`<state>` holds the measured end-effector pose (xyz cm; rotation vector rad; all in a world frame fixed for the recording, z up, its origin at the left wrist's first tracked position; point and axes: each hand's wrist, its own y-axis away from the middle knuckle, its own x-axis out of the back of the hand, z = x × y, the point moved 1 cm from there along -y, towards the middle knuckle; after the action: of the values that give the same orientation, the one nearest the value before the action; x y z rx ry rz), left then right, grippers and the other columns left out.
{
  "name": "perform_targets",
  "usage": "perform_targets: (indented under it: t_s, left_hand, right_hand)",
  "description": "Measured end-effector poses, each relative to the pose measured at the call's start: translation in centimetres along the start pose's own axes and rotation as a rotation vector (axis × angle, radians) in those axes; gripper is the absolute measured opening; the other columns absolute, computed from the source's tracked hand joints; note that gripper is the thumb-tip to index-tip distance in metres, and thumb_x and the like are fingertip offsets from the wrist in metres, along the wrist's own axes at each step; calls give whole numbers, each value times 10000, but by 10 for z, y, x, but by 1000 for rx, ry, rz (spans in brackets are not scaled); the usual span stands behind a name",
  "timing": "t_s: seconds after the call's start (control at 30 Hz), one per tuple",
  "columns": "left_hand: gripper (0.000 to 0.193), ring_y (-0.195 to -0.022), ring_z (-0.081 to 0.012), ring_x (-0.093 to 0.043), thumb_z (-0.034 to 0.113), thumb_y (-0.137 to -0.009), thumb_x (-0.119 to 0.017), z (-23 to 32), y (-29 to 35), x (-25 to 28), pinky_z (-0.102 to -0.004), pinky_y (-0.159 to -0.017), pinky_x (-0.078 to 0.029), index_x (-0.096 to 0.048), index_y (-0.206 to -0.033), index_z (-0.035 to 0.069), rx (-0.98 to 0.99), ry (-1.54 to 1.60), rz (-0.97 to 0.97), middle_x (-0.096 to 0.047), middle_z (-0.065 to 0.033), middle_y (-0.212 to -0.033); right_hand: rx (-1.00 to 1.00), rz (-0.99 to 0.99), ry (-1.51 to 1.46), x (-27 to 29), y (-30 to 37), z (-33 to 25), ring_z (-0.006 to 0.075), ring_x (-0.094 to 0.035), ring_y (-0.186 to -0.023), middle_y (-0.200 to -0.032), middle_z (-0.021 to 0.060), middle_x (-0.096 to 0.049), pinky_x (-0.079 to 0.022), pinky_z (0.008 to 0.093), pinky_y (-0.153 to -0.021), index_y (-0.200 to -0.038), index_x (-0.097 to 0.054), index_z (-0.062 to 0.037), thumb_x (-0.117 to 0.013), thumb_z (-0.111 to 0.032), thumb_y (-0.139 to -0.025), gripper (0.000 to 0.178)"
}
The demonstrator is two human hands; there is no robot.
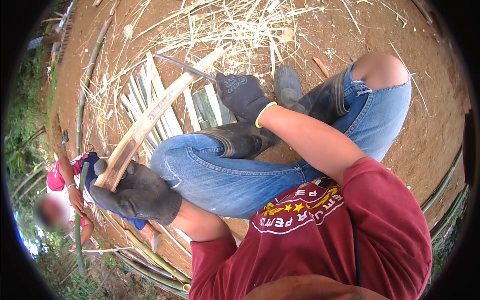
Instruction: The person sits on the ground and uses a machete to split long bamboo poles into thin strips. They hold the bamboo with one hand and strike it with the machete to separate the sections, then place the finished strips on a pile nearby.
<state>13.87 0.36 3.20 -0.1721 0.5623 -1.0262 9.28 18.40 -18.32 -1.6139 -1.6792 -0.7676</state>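
Note:
My left hand (140,194), in a dark work glove, is closed around the near end of a long split bamboo strip (147,117). The strip slants up and away to the right, its pale inner face showing. My right hand (242,96), in a dark glove with a yellow cuff, is closed on a knife (182,65), whose handle is hidden in the fist. Its thin blade points left and crosses the far part of the strip, seemingly touching it. Below the strip, several cut bamboo slats (205,107) lie on the ground beside my boot.
Bamboo shavings (235,30) are heaped on the brown dirt ahead. A long green bamboo pole (90,75) lies at the left. Another person (75,187) sits at the far left by an upright bamboo piece (79,220). My bent knees and rubber boots (240,140) are close below my right arm.

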Motion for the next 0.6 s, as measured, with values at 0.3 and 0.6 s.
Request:
perform_targets:
  t_s: [0.3, 0.6]
  left_hand:
    - [331, -971, -267, -663, 357, -975, -541, 0, 1, 5, -441, -945, -517, -650, -1048, 53, -24, 10, -69, -693, -81, -1039]
    - [391, -973, -249, -646, 389, -980, -516, -7, -5, 8, -419, -913, -526, -619, -1060, 21, -69, -105, 60, -673, -90, -1033]
  right_hand:
    - [-75, 32, 50, -44, -27, 51, 305, -688, -748, -825, 147, -690, -534, 464, -674, -1020, -626, -72, -454, -191, -937, 225]
    - [-187, -108, 161, -43, -39, 77, 300, -706, -797, -841, 138, -709, -548, 442, -699, -968, -665, -66, -505, -162, -890, 202]
